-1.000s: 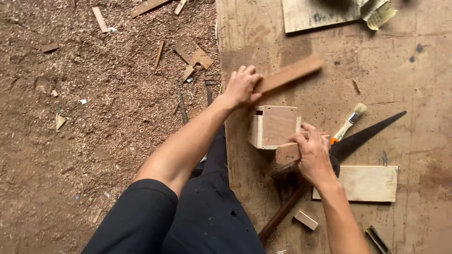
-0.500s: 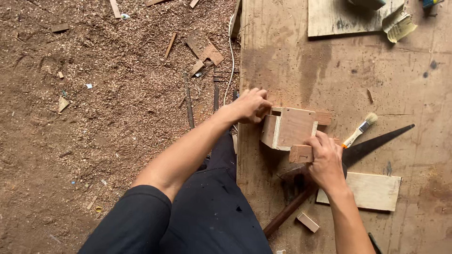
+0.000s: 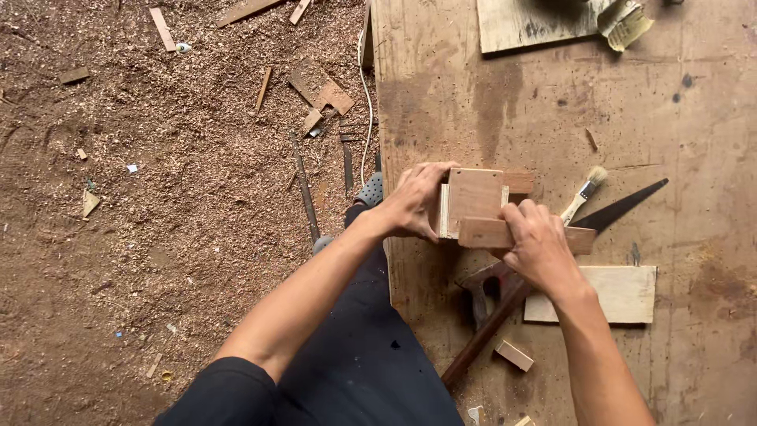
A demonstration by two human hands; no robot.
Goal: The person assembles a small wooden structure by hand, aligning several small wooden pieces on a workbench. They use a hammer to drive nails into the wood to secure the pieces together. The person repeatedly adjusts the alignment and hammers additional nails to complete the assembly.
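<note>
A small wooden box [image 3: 473, 199] stands on the plywood workbench [image 3: 552, 110]. My left hand [image 3: 414, 203] grips its left side. A long wooden strip [image 3: 482, 233] lies across the box's near edge, and my right hand [image 3: 540, 246] presses down on it. A second strip [image 3: 519, 182] pokes out from behind the box on the right.
A handsaw [image 3: 623, 207] with a dark blade lies under my right hand, its wooden handle [image 3: 485, 293] toward me. A small paintbrush [image 3: 585, 189], a pale board [image 3: 623, 293] and a small block [image 3: 514, 355] lie nearby. Another board [image 3: 536, 24] lies far off. Sawdust floor with scraps [image 3: 325, 95] lies left.
My left hand let go of the long strip and moved down onto the box's left side. My right hand brought a strip across the box's near edge.
</note>
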